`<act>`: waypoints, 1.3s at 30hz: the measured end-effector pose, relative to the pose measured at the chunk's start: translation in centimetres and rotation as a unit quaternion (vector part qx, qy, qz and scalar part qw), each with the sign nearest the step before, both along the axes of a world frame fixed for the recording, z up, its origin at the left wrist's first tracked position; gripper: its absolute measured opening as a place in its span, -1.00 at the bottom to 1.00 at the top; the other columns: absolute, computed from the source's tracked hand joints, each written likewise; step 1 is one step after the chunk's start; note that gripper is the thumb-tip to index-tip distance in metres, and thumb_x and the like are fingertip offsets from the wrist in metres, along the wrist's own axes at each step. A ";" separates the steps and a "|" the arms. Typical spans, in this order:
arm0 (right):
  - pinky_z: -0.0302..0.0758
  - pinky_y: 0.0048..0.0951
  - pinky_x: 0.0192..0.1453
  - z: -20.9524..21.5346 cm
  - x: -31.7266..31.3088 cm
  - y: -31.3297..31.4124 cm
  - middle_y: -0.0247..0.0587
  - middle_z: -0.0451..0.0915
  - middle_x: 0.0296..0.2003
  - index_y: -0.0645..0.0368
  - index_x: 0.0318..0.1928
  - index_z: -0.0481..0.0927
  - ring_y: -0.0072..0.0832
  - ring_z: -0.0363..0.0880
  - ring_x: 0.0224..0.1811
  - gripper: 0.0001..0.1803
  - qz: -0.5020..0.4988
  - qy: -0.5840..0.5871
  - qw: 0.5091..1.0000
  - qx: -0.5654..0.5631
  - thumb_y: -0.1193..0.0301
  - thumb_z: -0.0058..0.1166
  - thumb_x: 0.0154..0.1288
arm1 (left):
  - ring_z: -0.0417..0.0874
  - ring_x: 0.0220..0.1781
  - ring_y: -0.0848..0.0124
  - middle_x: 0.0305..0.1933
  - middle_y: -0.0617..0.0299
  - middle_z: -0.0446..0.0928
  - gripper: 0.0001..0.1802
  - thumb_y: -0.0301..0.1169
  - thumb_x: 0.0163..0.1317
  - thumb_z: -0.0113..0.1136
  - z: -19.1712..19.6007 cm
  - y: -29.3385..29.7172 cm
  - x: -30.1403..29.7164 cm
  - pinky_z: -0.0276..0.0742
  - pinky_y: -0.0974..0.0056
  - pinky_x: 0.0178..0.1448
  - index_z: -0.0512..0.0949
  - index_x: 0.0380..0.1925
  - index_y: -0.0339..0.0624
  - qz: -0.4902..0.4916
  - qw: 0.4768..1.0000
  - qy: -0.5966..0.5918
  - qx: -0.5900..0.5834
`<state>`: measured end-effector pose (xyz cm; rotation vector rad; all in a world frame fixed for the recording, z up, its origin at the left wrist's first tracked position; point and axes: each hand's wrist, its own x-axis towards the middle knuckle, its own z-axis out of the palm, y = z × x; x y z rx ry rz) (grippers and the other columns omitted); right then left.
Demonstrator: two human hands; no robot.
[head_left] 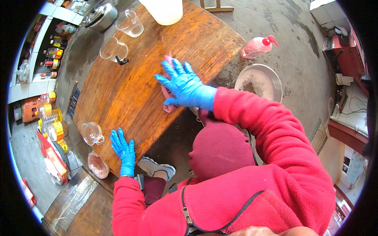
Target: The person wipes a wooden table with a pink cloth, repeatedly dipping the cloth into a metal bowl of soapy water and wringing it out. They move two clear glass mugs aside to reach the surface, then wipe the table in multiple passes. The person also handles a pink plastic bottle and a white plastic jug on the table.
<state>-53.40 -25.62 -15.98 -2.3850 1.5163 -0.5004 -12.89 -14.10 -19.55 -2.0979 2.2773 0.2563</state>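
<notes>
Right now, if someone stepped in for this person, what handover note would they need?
Right hand, blue-gloved, presses flat on a pink cloth mid-table. Left hand, also gloved, rests on the near edge of the wooden table.
Three clear glass cups stand along the left side; a metal basin and pink pump bottle sit on the floor to the right.
The tabletop looks wet in patches; how much is wiped cannot be told.

We see a pink cloth (pixel 168 94), rolled into a narrow strip, lying on the wet, glossy top of a round wooden table (pixel 130 86). It runs away from the table's near edge, its middle hidden; only both ends show, the nearer just inside the edge.
</notes>
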 end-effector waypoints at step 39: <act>0.31 -0.36 0.44 -7.2 -13.6 2.1 -0.14 0.39 0.29 0.26 0.25 0.44 -0.41 0.34 0.37 -0.59 -0.153 -0.240 0.949 -0.132 0.53 -0.01 0.41 | -0.26 0.64 0.06 0.64 0.20 -0.26 -0.11 -0.08 0.27 0.14 -0.3 0.1 0.1 -0.34 -0.21 0.57 -0.04 0.54 0.16 0.000 1.000 -0.022 -0.002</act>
